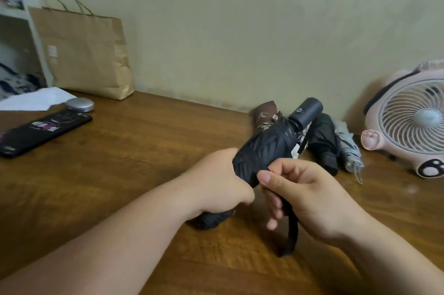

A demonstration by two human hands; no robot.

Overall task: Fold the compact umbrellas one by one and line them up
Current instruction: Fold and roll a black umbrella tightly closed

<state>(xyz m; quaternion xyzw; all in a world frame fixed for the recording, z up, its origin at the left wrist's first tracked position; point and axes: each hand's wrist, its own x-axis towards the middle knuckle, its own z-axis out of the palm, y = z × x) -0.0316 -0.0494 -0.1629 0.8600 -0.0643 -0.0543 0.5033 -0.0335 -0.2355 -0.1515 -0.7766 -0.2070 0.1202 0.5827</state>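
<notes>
Left hand (223, 184) clamps the rolled black umbrella (264, 148) near its soft, slippery canopy while right hand (305, 196) pinches its limp strap (292, 234), best gripped mid-bundle.

We count four compact umbrellas total: a black umbrella (266, 148) up front, plus a brown umbrella (264, 114), a second black one (324, 138) and a grey umbrella (348, 150) lying by the wall. Two hands, left hand (221, 182) and right hand (310, 194). Then one paper bag (84, 52), one phone (43, 131), one small silver disc (80, 104), one pink fan (413, 122).
</notes>
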